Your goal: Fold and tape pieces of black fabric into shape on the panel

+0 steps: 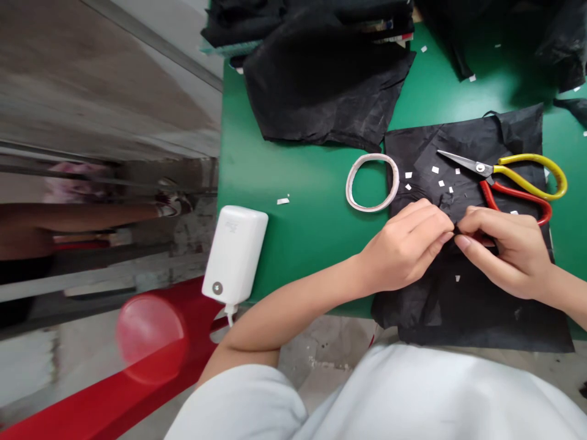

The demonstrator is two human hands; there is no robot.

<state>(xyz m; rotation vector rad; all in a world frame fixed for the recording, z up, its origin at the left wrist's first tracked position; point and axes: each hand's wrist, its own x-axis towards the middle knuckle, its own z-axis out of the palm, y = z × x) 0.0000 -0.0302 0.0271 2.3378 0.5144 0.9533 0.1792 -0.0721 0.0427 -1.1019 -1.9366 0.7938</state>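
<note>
My left hand (413, 244) is closed in a pinch, thumb against fingertips. Facing it almost tip to tip, my right hand (509, 247) also pinches. A tiny dark bit shows between them, seemingly part of the creased black cloth (486, 318) under both hands; the fingers cover most of it. Just beyond my right hand lie scissors (480, 167) with one yellow and one red handle, blades slightly apart. To the left of the scissors, several small white paper bits (435, 169) are scattered on the cloth. A white tape roll (350, 183) lies at the cloth's left edge.
The green table (302, 244) carries a white power bank (236, 253) with a cable at its left edge. More black cloth (325, 91) lies at the back. A red stool (183, 342) stands at lower left. Another person's leg (92, 223) shows at far left.
</note>
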